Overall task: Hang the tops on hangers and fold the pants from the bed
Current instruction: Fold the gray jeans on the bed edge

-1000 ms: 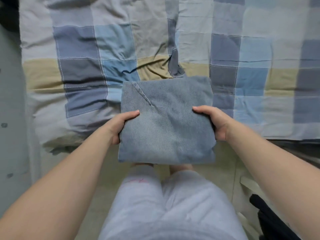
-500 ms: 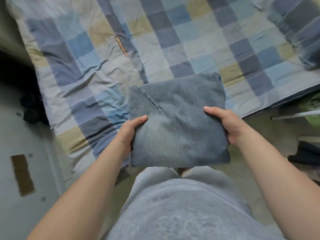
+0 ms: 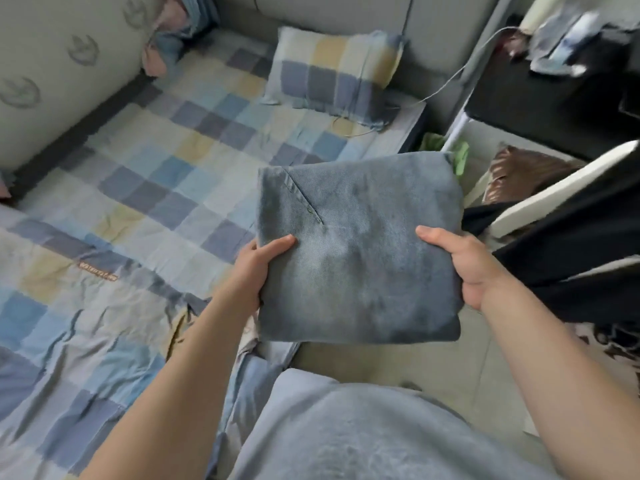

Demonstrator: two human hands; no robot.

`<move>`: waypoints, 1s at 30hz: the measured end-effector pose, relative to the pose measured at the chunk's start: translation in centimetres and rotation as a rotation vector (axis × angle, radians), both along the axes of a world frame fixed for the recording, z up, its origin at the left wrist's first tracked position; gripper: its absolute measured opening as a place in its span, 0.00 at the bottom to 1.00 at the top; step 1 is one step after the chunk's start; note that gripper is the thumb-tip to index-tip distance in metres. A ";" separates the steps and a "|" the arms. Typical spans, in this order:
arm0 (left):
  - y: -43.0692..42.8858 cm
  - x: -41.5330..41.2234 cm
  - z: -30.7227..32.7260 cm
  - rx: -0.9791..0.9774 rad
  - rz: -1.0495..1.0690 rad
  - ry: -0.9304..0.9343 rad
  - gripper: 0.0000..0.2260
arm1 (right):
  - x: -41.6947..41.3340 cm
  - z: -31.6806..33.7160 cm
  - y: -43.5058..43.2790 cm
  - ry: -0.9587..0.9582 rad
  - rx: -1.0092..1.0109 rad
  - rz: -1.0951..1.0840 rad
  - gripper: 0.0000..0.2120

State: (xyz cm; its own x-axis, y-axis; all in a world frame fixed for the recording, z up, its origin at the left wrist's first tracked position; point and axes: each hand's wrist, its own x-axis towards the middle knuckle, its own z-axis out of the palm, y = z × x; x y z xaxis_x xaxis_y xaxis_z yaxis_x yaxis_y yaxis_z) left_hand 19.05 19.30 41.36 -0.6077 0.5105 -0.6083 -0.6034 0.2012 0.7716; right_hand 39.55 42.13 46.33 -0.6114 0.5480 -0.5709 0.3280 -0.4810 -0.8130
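Grey sweatshirt fabric fills the bottom of the view, that's the person's top [image 3: 363, 431], with both bare forearms reaching out from it. Just past that, the left hand [image 3: 258, 268] and right hand [image 3: 464, 261] are clamped on opposite edges of the pants [image 3: 356, 258]. On each side the thumb lies flat on top and the other fingers go under the fabric, so those can't be seen.

The pants are faded blue denim, folded into a chunky square with a stitched seam running diagonally near the top left corner. They're held up in the air, level-ish, over the near right edge of the bed [image 3: 138, 209] and a bit of pale floor [image 3: 398, 358].

The bed spreads out to the left, covered in a wrinkly blue, grey and yellow checked sheet. On the right, close to the right hand, a black garment [image 3: 571, 244] is draped around a white bar [image 3: 561, 181]. A bit of green cloth [image 3: 459, 157] peeks out behind the far corner of the pants.

Further back a pillow [image 3: 336, 74] in the same check sits at the head of the bed, with a thin cable [image 3: 446, 85] trailing past it. A grey padded wall [image 3: 52, 64] runs along the far side, and some crumpled pink and blue clothes [image 3: 173, 32] are bunched in the far corner, too blurry to say what they are.
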 end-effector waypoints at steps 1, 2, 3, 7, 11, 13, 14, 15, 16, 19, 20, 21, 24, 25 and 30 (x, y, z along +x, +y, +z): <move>2.4 1.2 0.7 0.014 -0.038 0.030 0.25 | 2.2 0.4 1.5 0.025 0.008 -0.039 0.21; 4.7 2.7 1.4 0.024 -0.073 0.052 0.24 | 4.4 0.9 3.0 0.046 0.017 -0.076 0.22; 7.0 4.3 2.0 0.035 -0.101 0.071 0.23 | 6.7 1.3 4.5 0.058 0.026 -0.111 0.23; 15.9 10.8 4.1 0.085 -0.208 0.161 0.14 | 16.0 2.7 10.4 0.078 0.059 -0.221 0.17; 23.9 17.1 6.6 0.134 -0.346 0.208 0.10 | 24.3 4.3 15.0 0.117 0.103 -0.317 0.11; 27.6 19.9 7.8 0.165 -0.417 0.221 0.10 | 28.0 4.7 16.7 0.155 0.109 -0.398 0.10; 29.5 21.2 8.3 0.176 -0.453 0.226 0.10 | 29.8 4.8 17.5 0.169 0.111 -0.447 0.09; 31.4 22.6 8.8 0.185 -0.491 0.235 0.10 | 31.6 4.8 18.1 0.174 0.114 -0.501 0.08; 33.4 23.9 9.1 0.195 -0.533 0.248 0.10 | 33.3 4.8 18.7 0.179 0.118 -0.559 0.07; 39.4 27.9 9.9 0.254 -0.679 0.269 0.12 | 38.0 4.5 20.5 0.194 0.123 -0.747 0.07; 41.5 29.3 10.2 0.277 -0.732 0.273 0.13 | 39.5 4.4 21.2 0.193 0.121 -0.805 0.08; 43.6 30.7 10.4 0.301 -0.784 0.275 0.15 | 40.9 4.4 21.9 0.190 0.114 -0.861 0.09; 50.2 35.0 11.1 0.360 -0.934 0.283 0.15 | 45.1 4.3 24.3 0.172 0.107 -1.004 0.17; 52.5 36.5 11.3 0.376 -0.979 0.284 0.14 | 46.3 4.4 25.2 0.161 0.112 -1.044 0.17; 63.8 44.2 12.5 0.455 -1.220 0.249 0.12 | 52.2 4.8 30.1 0.139 0.135 -1.297 0.15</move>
